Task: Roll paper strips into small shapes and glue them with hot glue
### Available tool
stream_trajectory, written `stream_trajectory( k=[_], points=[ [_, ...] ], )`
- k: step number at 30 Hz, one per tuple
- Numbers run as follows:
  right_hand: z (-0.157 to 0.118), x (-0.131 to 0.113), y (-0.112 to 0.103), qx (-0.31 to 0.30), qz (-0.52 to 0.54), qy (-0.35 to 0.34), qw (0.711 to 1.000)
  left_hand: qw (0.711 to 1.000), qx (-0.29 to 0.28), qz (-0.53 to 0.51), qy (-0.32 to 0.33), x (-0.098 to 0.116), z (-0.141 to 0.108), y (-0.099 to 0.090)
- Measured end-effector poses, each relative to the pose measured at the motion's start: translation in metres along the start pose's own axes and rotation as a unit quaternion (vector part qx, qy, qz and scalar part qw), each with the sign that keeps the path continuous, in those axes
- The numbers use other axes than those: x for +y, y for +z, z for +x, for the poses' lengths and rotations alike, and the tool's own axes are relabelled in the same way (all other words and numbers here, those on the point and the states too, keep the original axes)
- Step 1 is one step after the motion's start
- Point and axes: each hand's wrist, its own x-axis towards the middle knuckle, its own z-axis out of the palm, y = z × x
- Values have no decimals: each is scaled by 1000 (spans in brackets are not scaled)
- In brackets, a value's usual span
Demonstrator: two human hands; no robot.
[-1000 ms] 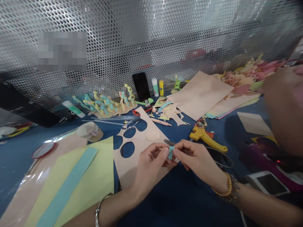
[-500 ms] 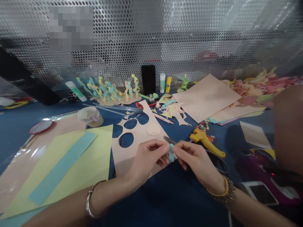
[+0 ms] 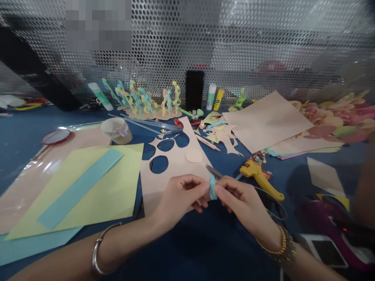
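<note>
A short piece of blue paper (image 3: pixel 213 188) is pinched between my two hands above the table's near side. My left hand (image 3: pixel 183 193) grips its left edge with thumb and forefinger, the other fingers curled below. On its other side, my right hand (image 3: pixel 238 195) holds it between thumb and forefinger. The grey blades of scissors (image 3: pixel 213 171) point out from behind my right hand; whether that hand holds them is hidden. Under and beyond the hands lies a pale pink sheet (image 3: pixel 175 171) with round holes, a cut pink disc (image 3: pixel 193 155) resting on it.
A yellow glue gun (image 3: pixel 261 179) lies right of my right hand. At left, a long blue strip (image 3: pixel 82 187) rests on yellow-green paper (image 3: pixel 125 183), near a cup (image 3: pixel 117 130). Behind stand a phone (image 3: pixel 194 90), glue sticks (image 3: pixel 211 97) and twisted paper strands (image 3: pixel 143 99).
The view has shifted slightly, so the table's things sit a little further right. Both hands keep their pinch on the blue paper piece, which has barely moved.
</note>
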Motion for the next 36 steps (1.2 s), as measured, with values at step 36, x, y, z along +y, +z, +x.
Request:
stream_trajectory(
  k=[36],
  points=[
    [1, -1, 2, 7, 52, 52, 997, 999, -37, -10, 22, -14, -1, -11]
  ],
)
